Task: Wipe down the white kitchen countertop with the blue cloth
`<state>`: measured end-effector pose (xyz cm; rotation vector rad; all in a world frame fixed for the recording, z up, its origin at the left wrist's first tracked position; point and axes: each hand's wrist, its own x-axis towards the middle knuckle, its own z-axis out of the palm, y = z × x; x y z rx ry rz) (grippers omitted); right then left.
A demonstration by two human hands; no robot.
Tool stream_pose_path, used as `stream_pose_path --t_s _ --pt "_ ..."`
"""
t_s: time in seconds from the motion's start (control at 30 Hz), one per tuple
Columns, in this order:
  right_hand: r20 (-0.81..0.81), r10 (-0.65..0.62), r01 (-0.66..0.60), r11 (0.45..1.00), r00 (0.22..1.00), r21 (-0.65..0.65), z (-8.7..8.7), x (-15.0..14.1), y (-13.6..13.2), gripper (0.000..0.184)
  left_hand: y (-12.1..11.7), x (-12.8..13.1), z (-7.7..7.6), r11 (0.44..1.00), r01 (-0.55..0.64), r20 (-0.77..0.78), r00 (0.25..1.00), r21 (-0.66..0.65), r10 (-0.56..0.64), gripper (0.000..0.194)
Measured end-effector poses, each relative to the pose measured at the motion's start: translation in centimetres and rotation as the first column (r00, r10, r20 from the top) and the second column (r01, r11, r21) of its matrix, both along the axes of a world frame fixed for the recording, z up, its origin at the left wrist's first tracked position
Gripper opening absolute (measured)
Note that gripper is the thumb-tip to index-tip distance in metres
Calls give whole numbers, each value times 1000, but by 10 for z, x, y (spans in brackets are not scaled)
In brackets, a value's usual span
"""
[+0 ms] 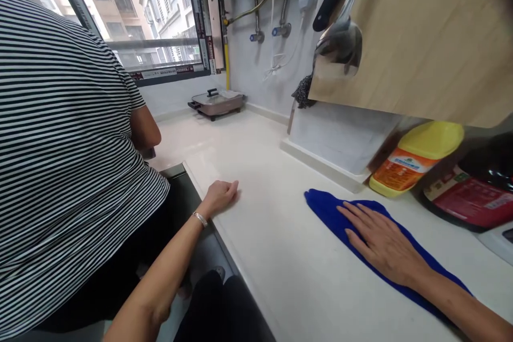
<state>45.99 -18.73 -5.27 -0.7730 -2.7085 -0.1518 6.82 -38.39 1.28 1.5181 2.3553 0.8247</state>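
Right hand [385,243], fingers [360,219] apart, flat on blue cloth [328,214] at lower right; left hand [218,197], fingers [232,187] together, curled on worktop [272,278].

Royal-blue cloth [332,219] on white countertop [280,256]
Near left, black-and-white striped shirt [60,144]; right, yellow-capped, orange-labelled bottle [412,168]
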Motion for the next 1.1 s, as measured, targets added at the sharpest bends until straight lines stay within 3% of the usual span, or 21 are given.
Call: stream_pose_path --t_s 0.2,0.33,0.43,0.63,0.8,0.9,1.0,1.1 --pt "33 -185 183 981 982 63 5 -33 -1 64 1 0 1 1000 10 2 1000 -20 -10 64" --pt "56 -288 284 957 956 62 13 -75 -3 63 2 -2 -1 1000 8 11 1000 -24 -8 64" --pt "68 -283 280 959 957 53 20 -113 -2 62 2 -1 -2 1000 9 16 1000 -21 -8 64" --pt "98 -144 145 989 985 -7 36 -196 -3 59 0 -2 -4 1000 23 23 999 10 -23 65" --pt "104 31 -23 997 994 -73 46 -249 -21 59 1 -6 -6 995 29 3 1000 97 -30 63" --pt "88 183 -174 980 979 -100 51 -257 -39 58 -2 -8 -7 976 -55 -61 996 213 69 50" --pt "62 339 -331 937 939 -113 53 -246 -58 56 -9 -9 -8 898 -126 -120 974 421 193 43" --pt "33 436 -430 895 899 -122 51 -229 -73 55 -15 -1 -5 852 -52 -136 980 520 142 42"
